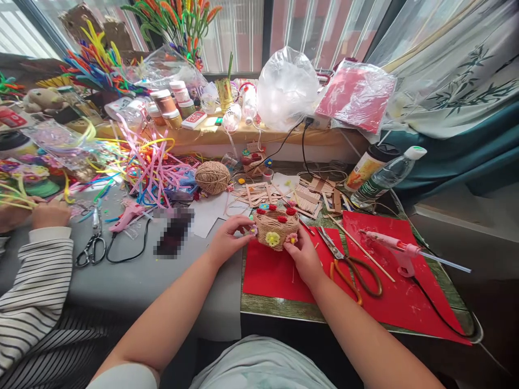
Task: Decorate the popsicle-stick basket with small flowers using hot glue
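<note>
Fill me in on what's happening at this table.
A person holds a small twine-wrapped basket with both hands over a red sheet. The left hand grips its side by a small flower, and the right hand steadies the other side. Orange-handled scissors and a pink glue gun lie to the right. At the far left, another person in a striped sleeve handles pipe cleaners.

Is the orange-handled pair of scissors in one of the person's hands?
No, the orange-handled scissors lie on the red sheet beside the right hand.
</note>
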A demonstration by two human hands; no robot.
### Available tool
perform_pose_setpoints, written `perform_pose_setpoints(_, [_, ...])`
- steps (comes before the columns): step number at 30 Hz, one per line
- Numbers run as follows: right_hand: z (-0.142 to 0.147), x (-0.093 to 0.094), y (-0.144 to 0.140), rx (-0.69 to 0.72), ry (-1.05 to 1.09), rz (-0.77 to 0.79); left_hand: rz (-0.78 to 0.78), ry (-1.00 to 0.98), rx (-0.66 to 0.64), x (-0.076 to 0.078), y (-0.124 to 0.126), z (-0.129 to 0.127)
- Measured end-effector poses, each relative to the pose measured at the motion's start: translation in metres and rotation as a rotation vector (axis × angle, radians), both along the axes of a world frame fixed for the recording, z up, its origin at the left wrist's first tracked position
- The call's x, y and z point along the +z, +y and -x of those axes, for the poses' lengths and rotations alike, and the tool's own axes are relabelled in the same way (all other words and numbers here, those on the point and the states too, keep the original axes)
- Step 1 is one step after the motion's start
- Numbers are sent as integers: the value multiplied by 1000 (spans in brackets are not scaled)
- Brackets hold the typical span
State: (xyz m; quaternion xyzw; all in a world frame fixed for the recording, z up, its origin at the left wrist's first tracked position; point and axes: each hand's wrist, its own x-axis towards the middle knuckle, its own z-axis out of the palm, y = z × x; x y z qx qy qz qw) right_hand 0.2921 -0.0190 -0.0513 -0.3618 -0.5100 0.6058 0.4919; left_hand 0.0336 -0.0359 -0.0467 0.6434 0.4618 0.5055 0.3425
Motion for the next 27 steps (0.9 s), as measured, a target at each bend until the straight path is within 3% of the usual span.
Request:
perform_pose_setpoints(9, [2,-5,-8,-107,-174,-94,216,-34,-10,-10,6,-2])
perform_pose_setpoints(14, [-4,-15,-6,-106,-335,-101,209,8,-2,-13,9,-4])
perform_pose_setpoints(20, [-4,-16,-8,-94,-263,-105,180,84,116,-14,9,-2])
perform_pose_setpoints(25, [-3,-13,-5,-224,-175,-155,118,140,-20,-8,3,2])
perform_pose_setpoints(27, [-4,-11,-3,-198,-164,-150,81,164,-60,-4,-1,0])
